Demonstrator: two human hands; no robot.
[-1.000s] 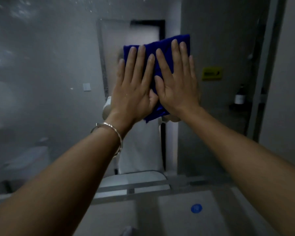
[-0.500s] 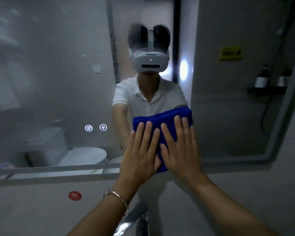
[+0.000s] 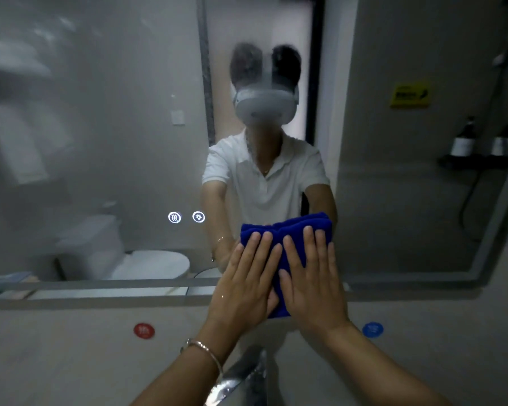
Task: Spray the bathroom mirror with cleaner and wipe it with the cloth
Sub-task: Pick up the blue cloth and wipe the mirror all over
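The cloth (image 3: 288, 230) is a thick, soft pile fabric, deep blue and matt, its folded edges plump and fuzzy. The mirror (image 3: 100, 142) is smooth glass, glossy where it reflects sharply on the right, dulled by a hazy, streaked film on the left and upper middle. The wall (image 3: 56, 361) below it is pale, smooth and matt. The tap (image 3: 241, 376) is polished metal with bright glints. The bracelet (image 3: 207, 351) is a thin band of shiny metal. The red sticker (image 3: 143, 330) and blue sticker (image 3: 372, 329) look flat and smooth.
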